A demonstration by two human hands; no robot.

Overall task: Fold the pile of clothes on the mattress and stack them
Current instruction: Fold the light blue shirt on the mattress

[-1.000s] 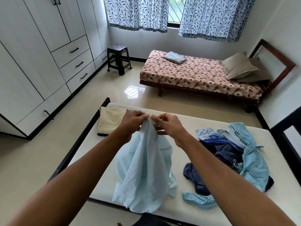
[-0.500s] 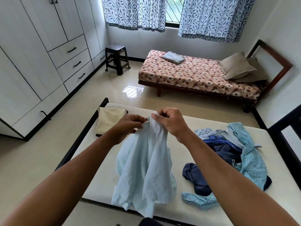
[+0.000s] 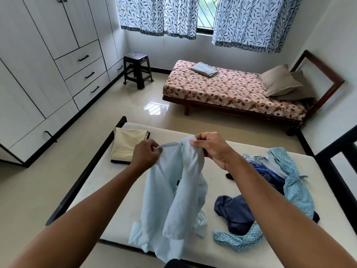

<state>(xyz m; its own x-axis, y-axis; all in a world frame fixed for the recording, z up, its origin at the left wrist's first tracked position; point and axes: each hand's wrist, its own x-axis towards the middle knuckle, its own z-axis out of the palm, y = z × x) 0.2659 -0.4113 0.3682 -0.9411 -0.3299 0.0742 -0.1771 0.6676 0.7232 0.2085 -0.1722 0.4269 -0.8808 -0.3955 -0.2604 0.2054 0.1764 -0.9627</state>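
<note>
Left grip [image 3: 146, 154] pinches a narrow band at the top edge of the light blue shirt [image 3: 164, 202]. Right grip [image 3: 211, 147] is curled round the bunched top of the same shirt, just beside it. The shirt hangs from both over the near part of the mattress [image 3: 104, 182], its hem draping past the front edge.

Assessment: the step in hand is sorting out the collar before folding, and nothing is laid flat yet. One folded cream garment [image 3: 128, 146] lies at the far left corner, and the unfolded pile [image 3: 280, 176] lies to the right.

The next move calls for finding both shoulders, drawing the grips apart and spreading the shirt on the bare mattress between.
</note>
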